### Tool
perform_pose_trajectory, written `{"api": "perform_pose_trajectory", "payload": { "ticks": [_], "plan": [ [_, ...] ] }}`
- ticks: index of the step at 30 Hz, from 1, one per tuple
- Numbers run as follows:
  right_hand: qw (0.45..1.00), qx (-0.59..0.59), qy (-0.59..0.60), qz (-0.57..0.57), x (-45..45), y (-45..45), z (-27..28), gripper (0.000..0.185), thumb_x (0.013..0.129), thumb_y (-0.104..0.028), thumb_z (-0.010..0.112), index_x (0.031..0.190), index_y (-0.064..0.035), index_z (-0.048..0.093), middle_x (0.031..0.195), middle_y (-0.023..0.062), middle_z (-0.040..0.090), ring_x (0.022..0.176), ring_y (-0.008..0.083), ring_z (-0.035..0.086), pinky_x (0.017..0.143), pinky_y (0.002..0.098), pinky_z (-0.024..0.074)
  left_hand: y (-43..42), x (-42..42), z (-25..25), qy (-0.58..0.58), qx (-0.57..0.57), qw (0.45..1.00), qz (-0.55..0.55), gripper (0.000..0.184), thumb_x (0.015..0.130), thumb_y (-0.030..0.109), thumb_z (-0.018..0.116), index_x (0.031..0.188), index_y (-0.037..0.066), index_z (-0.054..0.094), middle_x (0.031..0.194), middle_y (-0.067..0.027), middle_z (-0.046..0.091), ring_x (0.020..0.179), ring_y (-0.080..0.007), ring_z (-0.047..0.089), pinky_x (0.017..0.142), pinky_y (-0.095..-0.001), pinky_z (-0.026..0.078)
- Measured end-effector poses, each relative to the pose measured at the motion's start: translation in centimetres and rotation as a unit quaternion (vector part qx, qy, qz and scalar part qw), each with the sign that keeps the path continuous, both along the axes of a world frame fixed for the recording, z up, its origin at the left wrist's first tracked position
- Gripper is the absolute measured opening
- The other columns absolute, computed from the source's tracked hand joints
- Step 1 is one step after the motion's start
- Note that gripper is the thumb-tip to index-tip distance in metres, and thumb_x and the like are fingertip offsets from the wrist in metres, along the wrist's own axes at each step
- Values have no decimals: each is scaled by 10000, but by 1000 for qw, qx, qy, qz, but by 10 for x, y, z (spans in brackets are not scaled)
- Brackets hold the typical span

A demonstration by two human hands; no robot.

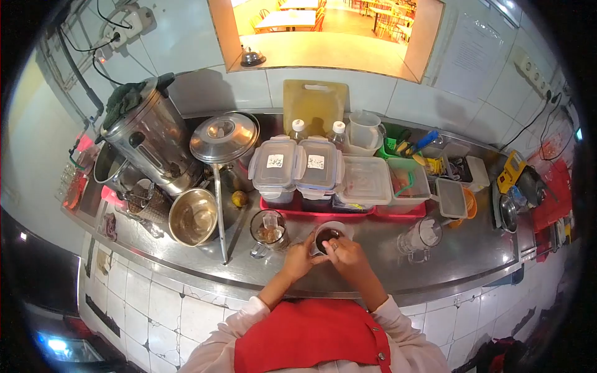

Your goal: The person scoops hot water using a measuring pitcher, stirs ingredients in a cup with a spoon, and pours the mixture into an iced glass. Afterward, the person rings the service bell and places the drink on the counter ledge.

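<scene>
A white cup [343, 227] with dark liquid in it stands on the steel counter right in front of me. My left hand [301, 258] is wrapped round its left side. Over the cup's near right rim is my right hand [348, 256], its fingers pinched together. Whatever those fingers hold, if anything, is hidden or too small to make out. Close to my left hand stands a glass mug [268, 231] with ice and a brownish content. Farther right, another glass mug [421, 237] holds ice.
Behind the cup, lidded plastic boxes [273, 163] sit in a red tray [348, 213]. To the left are a steel bowl [193, 217], a long-handled ladle [221, 217], a lidded pot [225, 138] and a large steel urn [144, 138]. An orange container [471, 204] stands right.
</scene>
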State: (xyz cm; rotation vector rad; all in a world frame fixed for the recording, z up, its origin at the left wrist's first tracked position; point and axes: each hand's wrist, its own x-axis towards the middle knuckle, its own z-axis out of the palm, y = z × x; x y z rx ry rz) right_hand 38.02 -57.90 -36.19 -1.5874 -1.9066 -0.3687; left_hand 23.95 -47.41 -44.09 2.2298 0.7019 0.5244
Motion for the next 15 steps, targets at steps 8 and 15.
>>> {"api": "perform_pose_trajectory", "payload": {
  "ticks": [8, 15],
  "plan": [
    [999, -36, 23, -10, 3, -3, -8, 86, 823, -50, 602, 887, -7, 565, 762, 113, 551, 681, 269, 559, 577, 374, 471, -2, 1, 8, 7, -25, 1000, 3, 963, 669, 541, 767, 1419, 89, 364, 650, -164, 605, 621, -359, 626, 570, -420, 486],
    [1000, -5, -5, 11, 11, 2, -3, 77, 825, -37, 608, 856, 11, 557, 752, 118, 541, 686, 281, 554, 593, 395, 466, -3, 1, 14, 17, -4, 1000, 12, 977, 655, 561, 767, 1419, 102, 368, 632, -152, 601, 605, -345, 627, 565, -423, 490]
  ]
}}
